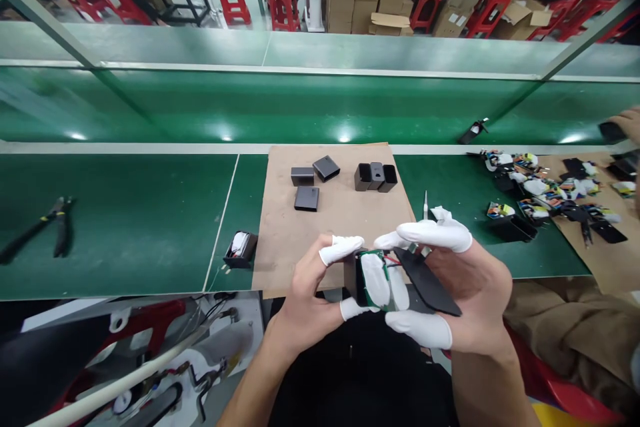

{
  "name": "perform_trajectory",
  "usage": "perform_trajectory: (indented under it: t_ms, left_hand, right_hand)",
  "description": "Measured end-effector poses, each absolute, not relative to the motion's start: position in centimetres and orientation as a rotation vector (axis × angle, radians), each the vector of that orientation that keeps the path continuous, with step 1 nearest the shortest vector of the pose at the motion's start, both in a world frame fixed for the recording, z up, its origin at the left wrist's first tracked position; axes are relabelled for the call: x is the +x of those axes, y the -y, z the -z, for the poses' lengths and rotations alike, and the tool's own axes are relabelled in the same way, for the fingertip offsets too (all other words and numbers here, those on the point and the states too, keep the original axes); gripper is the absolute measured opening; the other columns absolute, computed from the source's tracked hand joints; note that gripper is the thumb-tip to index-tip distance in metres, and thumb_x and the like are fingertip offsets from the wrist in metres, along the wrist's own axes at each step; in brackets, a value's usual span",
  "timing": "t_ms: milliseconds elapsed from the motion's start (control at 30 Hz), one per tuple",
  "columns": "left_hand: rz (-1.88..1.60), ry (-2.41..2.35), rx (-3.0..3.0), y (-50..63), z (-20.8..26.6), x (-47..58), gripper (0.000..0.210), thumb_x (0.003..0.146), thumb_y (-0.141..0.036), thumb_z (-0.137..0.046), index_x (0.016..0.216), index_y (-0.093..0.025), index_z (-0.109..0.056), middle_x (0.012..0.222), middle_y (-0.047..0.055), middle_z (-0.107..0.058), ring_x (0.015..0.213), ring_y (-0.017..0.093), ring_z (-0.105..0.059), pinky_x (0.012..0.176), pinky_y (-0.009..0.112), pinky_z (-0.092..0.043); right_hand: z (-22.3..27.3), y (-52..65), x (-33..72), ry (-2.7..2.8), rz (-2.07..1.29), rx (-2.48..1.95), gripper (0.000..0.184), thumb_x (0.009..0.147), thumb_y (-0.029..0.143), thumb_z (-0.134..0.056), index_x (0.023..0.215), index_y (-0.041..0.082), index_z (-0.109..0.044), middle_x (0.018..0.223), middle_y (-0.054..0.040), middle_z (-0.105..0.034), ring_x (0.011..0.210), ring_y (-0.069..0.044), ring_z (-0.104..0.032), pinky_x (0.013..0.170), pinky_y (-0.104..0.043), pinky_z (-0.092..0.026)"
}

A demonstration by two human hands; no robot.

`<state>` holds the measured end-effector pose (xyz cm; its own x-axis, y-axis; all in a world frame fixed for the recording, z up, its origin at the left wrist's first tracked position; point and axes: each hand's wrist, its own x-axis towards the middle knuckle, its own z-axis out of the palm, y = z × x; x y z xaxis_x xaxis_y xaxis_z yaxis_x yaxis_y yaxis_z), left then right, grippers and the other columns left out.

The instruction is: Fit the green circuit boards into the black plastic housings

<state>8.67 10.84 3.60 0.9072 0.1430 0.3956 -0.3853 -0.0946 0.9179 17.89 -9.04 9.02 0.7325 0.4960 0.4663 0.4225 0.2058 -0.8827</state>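
Head view: I'm seeing the left hand [313, 293] gripping a black case [353, 279] by the front edge of the desk [135, 227], the right hand [477, 283] cradling a black panel [427, 282]; between, a padded circuit board [376, 279] is sitting partly inside, not fully enclosed.

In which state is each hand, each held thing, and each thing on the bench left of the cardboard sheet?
Left hand, holding the dark casing
Right hand, thumb and fingers around the black panel
Dark casing, open toward the padded circuit board
Padded circuit board, partly outside the dark casing
Black panel, slanting away from the padded circuit board
Casing with white contents, open
Pliers, handles spread
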Motion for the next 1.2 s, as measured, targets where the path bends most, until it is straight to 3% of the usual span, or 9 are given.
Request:
perform_trajectory:
  t_ms: [367,867,1200]
  left_hand:
    - [-0.481,0.188,1.652,-10.89,-3.85,8.61,0.07,0.086,-0.031,-0.094,0.15,-0.028,-0.065,0.127,0.011,-0.068,0.117,0.026,-0.07,0.099,0.039,-0.064]
    - [-0.491,0.21,1.633,-10.8,-3.54,8.51,0.075,0.081,-0.025,-0.098,0.149,-0.024,-0.066,0.115,0.007,-0.064,0.102,0.021,-0.066,0.09,0.035,-0.06]
    - [-0.474,0.21,1.619,-10.72,-3.32,8.38,0.078,0.079,-0.018,-0.098,0.15,-0.023,-0.065,0.12,0.01,-0.065,0.111,0.025,-0.069,0.095,0.038,-0.061]
  right_hand:
    - [-9.18,9.01,17.85,0.901,0.011,-1.432,0.084,0.065,0.009,-0.101,0.143,0.021,-0.071,0.124,-0.0099,-0.081,0.108,-0.029,-0.079,0.09,-0.04,-0.069]
    - [-9.47,8.96,17.66,0.893,-0.031,-1.458,0.083,0.066,0.008,-0.102,0.141,0.025,-0.073,0.123,-0.0073,-0.083,0.108,-0.028,-0.079,0.093,-0.039,-0.068]
    - [-9.39,9.09,17.7,0.902,-0.054,-1.457,0.087,0.061,0.001,-0.099,0.141,0.024,-0.074,0.125,-0.0079,-0.082,0.108,-0.029,-0.079,0.092,-0.038,-0.067]
